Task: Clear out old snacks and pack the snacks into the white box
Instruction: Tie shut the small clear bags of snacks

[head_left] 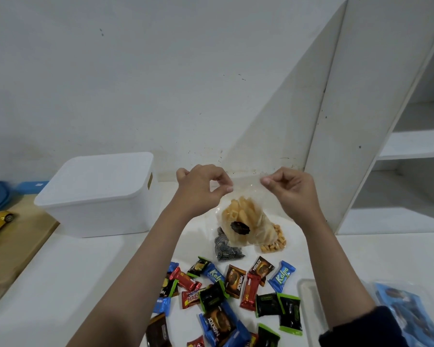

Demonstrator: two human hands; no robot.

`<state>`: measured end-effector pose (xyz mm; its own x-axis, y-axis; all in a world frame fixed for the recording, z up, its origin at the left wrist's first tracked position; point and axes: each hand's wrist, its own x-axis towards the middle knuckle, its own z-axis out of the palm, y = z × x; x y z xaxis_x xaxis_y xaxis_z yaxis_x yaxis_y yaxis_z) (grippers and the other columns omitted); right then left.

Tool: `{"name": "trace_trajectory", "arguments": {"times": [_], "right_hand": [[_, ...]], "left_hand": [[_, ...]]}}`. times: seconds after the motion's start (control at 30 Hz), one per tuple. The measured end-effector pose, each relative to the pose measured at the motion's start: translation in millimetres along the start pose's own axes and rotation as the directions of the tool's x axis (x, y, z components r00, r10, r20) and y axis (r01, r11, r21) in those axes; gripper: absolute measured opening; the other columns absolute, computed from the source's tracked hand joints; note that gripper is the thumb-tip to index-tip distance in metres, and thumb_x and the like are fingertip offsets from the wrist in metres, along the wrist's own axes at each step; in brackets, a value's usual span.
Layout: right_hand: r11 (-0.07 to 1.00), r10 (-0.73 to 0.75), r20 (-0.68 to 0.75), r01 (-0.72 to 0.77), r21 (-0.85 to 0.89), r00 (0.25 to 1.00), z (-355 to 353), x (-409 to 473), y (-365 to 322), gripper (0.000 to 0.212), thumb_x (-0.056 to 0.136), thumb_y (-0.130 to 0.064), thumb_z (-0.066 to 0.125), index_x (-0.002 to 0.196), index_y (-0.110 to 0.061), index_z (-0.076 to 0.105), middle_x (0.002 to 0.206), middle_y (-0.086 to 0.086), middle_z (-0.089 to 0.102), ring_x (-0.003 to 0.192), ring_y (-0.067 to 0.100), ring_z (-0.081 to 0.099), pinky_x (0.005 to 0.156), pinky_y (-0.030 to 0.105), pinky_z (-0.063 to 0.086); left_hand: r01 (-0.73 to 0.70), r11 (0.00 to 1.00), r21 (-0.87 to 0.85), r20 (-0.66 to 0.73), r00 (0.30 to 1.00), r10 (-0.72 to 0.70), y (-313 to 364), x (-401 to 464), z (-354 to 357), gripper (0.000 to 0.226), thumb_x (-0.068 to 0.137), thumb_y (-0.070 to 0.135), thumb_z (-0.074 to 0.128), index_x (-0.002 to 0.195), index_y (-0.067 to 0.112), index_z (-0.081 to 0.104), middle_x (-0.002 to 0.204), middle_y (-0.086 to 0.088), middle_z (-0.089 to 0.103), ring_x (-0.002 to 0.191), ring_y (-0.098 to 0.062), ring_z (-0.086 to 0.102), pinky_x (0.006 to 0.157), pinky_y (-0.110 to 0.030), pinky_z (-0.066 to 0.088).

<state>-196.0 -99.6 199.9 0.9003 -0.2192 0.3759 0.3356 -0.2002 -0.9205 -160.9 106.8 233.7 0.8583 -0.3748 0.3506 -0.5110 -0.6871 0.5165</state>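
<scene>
Clear plastic bag of crackers hangs over our worktop, pinched by left hand and right hand; next we must carry it to the lidded white box at left.

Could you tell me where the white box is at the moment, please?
In the head view the white box sits lid-on at the left of the white counter, against the wall, left of the left hand and the clear cracker bag.

white counter: lidded white box at the back left, wrapped snacks scattered along the front edge, clear tray front right
</scene>
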Motion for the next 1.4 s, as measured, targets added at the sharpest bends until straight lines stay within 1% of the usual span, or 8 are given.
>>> {"name": "trace_trajectory", "arguments": {"times": [0.1, 0.2, 0.43, 0.57, 0.67, 0.8, 0.93, 1.4], "right_hand": [[0.998, 0.042, -0.033, -0.04, 0.05, 0.999, -5, 3, 2, 0.017, 0.077, -0.013, 0.074, 0.064, -0.023, 0.069, 0.068, -0.008, 0.072, 0.073, 0.01, 0.067, 0.075, 0.028, 0.054], [0.995, 0.059, -0.071, -0.053, 0.079, 0.996, -1, 4, 4, 0.02, 0.078, -0.01, 0.073, 0.064, -0.023, 0.068, 0.066, -0.01, 0.071, 0.068, 0.004, 0.065, 0.068, 0.017, 0.052], [0.989, 0.14, -0.153, -0.131, 0.07, 0.978, 4, 4, 7, 0.014, 0.08, -0.015, 0.073, 0.068, -0.019, 0.068, 0.07, -0.002, 0.068, 0.069, 0.008, 0.063, 0.071, 0.023, 0.053], [0.983, 0.179, -0.2, -0.183, 0.0, 0.963, 11, 1, 9, 0.005, 0.082, -0.017, 0.071, 0.078, -0.018, 0.067, 0.08, -0.002, 0.068, 0.076, 0.009, 0.063, 0.076, 0.024, 0.052], [0.955, -0.035, -0.166, -0.016, -0.296, 0.986, 14, -5, 4, 0.022, 0.081, -0.018, 0.07, 0.101, -0.022, 0.062, 0.102, -0.005, 0.061, 0.096, 0.008, 0.056, 0.083, 0.012, 0.04], [0.843, -0.151, 0.126, 0.195, -0.502, 0.98, 18, -5, -10, 0.014, 0.082, -0.027, 0.068, 0.096, -0.027, 0.065, 0.095, -0.015, 0.059, 0.101, 0.012, 0.054, 0.097, 0.039, 0.04], [0.846, -0.153, 0.162, 0.214, -0.489, 0.975, 18, -2, -20, 0.017, 0.083, -0.021, 0.067, 0.075, -0.032, 0.057, 0.076, -0.022, 0.058, 0.088, 0.015, 0.057, 0.092, 0.053, 0.042], [0.92, -0.035, 0.098, 0.07, -0.386, 0.995, 20, -3, -9, 0.018, 0.082, -0.019, 0.068, 0.07, -0.029, 0.059, 0.074, -0.019, 0.065, 0.078, -0.007, 0.059, 0.066, 0.008, 0.039]], "left_hand": [[0.061, 0.996, -0.063, 0.019, 0.998, -0.06, -6, -2, -5, 0.02, 0.083, 0.033, 0.068, 0.068, 0.039, 0.057, 0.08, 0.024, 0.063, 0.089, 0.021, 0.046, 0.088, -0.031, 0.02], [0.126, 0.967, -0.22, 0.048, 0.992, -0.118, -6, -2, -4, 0.014, 0.081, 0.031, 0.072, 0.07, 0.035, 0.064, 0.081, 0.021, 0.068, 0.097, 0.011, 0.054, 0.096, -0.031, 0.03], [0.187, 0.713, -0.676, 0.047, 0.976, -0.211, -5, -1, 6, 0.016, 0.077, 0.01, 0.076, 0.066, 0.021, 0.069, 0.067, 0.013, 0.069, 0.073, 0.0, 0.062, 0.072, -0.015, 0.048], [0.155, 0.741, -0.653, 0.02, 0.982, -0.187, -7, 1, 11, 0.018, 0.076, 0.006, 0.075, 0.065, 0.018, 0.068, 0.065, 0.014, 0.068, 0.074, 0.0, 0.062, 0.074, -0.014, 0.047], [0.122, 0.783, -0.609, 0.016, 0.99, -0.141, -5, 1, 13, 0.022, 0.077, 0.005, 0.075, 0.064, 0.021, 0.068, 0.066, 0.012, 0.068, 0.074, 0.001, 0.063, 0.072, -0.006, 0.046], [0.121, 0.794, -0.596, 0.053, 0.992, -0.111, -4, 2, 14, 0.014, 0.076, 0.008, 0.076, 0.068, 0.018, 0.07, 0.072, 0.006, 0.07, 0.074, -0.002, 0.065, 0.073, -0.01, 0.049], [0.172, 0.717, -0.675, 0.08, 0.984, -0.16, -5, 2, 13, 0.013, 0.075, 0.007, 0.076, 0.072, 0.019, 0.074, 0.073, 0.008, 0.073, 0.075, -0.005, 0.067, 0.075, -0.016, 0.053], [0.111, 0.779, -0.617, -0.076, 0.977, -0.2, -6, -4, 17, 0.016, 0.079, 0.009, 0.074, 0.068, 0.021, 0.07, 0.067, 0.006, 0.07, 0.07, -0.005, 0.063, 0.072, -0.017, 0.052]]}}
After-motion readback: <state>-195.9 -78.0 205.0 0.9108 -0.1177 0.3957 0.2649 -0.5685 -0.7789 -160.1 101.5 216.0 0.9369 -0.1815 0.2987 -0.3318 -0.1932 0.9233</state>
